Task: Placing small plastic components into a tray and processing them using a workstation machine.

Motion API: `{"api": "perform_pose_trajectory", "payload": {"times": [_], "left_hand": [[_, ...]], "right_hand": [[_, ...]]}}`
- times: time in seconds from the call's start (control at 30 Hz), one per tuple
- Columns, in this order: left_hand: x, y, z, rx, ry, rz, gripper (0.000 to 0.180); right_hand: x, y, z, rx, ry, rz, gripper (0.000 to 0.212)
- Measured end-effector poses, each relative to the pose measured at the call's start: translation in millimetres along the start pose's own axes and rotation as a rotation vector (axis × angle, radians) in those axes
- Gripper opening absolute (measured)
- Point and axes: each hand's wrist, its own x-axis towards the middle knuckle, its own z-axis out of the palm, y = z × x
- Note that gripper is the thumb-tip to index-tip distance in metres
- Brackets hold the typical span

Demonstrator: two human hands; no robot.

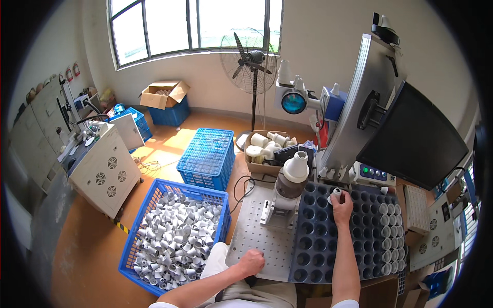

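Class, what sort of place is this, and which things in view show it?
Probably a factory workshop: a blue crate heaped with small white parts, a dark tray of round pockets, and a large monitor all suggest it.

Bright daylight enters through a dark-framed, multi-pane window (167, 24) at the top of the frame, set in a plain off-white wall (328, 31). Sunlit patches lie across the orange floor (84, 246) left of centre. Grey cabinets (45, 115) line the far left, near two red fire extinguishers (76, 69). A black pedestal fan (252, 57) stands at upper centre.
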Motion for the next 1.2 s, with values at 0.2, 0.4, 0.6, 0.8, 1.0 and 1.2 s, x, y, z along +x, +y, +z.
{"api": "perform_pose_trajectory", "payload": {"times": [0.2,0.4,0.6,0.8,1.0,1.2], "left_hand": [[-1,2,3,0.026,-0.006,0.013,0.014],[2,2,-2,-0.037,0.031,-0.010,0.015],[-1,0,-1,-0.032,0.043,-0.047,0.015],[1,4,-3,-0.075,0.072,-0.060,0.015],[0,4,-4,-0.067,0.084,-0.066,0.014],[2,5,-6,-0.075,0.095,-0.057,0.014]], "right_hand": [[-2,3,-1,-0.098,0.040,-0.021,0.031],[0,8,0,-0.102,0.063,-0.011,0.035],[1,8,5,-0.108,0.069,0.000,0.038],[0,11,1,-0.118,0.071,-0.023,0.039],[-1,13,2,-0.110,0.059,-0.014,0.038],[0,13,1,-0.115,0.055,-0.033,0.038]]}}
